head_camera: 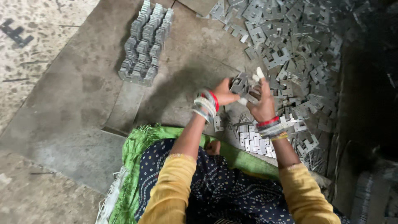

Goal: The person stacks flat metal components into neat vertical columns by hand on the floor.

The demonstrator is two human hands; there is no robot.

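My left hand and my right hand meet over the floor, both gripping a small bunch of flat grey metal stamped plates. White tape wraps some right fingertips. Bangles circle both wrists. A big loose heap of the same metal plates spreads beyond and to the right of my hands. A few plates lie just below my right wrist, near my knee.
Neatly stacked rows of plates stand at the upper left on grey board sheets. A green cloth lies under my lap. Dark shadow fills the right side. Speckled floor shows at the far left.
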